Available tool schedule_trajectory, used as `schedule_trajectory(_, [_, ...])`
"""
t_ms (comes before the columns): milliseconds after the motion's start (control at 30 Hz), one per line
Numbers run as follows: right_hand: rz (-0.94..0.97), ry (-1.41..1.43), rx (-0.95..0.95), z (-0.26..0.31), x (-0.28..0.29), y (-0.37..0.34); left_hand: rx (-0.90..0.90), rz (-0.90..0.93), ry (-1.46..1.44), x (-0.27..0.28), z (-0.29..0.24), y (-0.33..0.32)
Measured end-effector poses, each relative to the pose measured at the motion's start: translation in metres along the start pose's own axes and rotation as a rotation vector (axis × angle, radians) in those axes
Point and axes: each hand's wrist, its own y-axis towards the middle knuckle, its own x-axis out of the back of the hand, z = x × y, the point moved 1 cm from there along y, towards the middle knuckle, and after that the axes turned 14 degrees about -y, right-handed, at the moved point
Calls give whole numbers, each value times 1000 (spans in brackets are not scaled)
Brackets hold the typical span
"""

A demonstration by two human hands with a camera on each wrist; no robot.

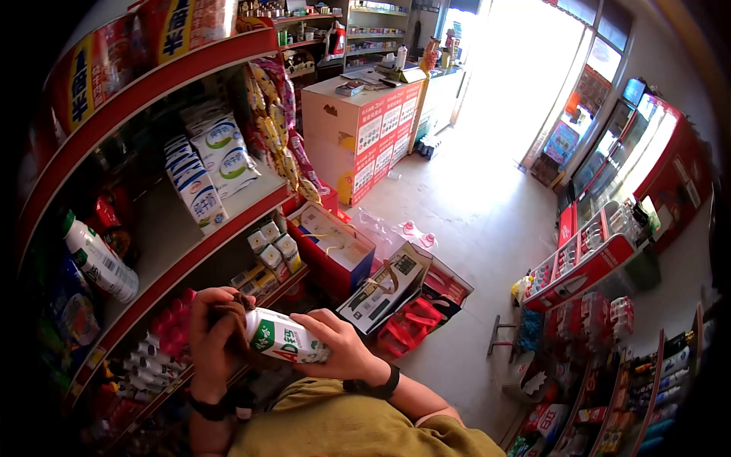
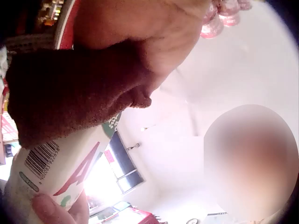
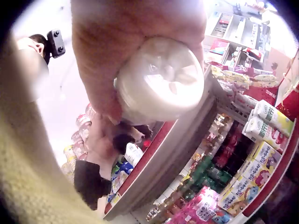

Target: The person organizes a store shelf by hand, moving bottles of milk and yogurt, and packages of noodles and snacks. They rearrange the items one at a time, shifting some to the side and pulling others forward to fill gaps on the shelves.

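Note:
A white milk-drink bottle [image 1: 285,340] with a green label and red "AD" lettering lies tilted in front of the person's chest. My right hand [image 1: 346,350] grips its lower body; the pale round base of the bottle [image 3: 161,81] faces the right wrist camera. A brown cloth [image 1: 237,318] is bunched in my left hand [image 1: 207,335], whose fingers curl round it at the cap end. In the left wrist view the cloth [image 2: 70,88] lies across the bottle's upper side, above a barcode. The cap is hidden.
Shelving with a red edge [image 1: 183,263] runs along the left, bearing a similar white bottle [image 1: 99,257] and white-and-blue milk pouches [image 1: 225,156]. Open cartons [image 1: 335,247] and a red bag [image 1: 411,327] stand on the floor ahead. Drink racks [image 1: 582,255] line the right side.

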Motion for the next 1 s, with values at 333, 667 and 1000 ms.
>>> schedule_trajectory(333, [61,82,60,-11,16,-1,30,-2,-70,-7,9,6])
schedule_trajectory(667, [43,67,16,-13,16,8,-106,-158,-114,-21,24,4])
schedule_trajectory(1000, [345,618,-103,-19,11,13,27,-220,-346,-30,20,11])
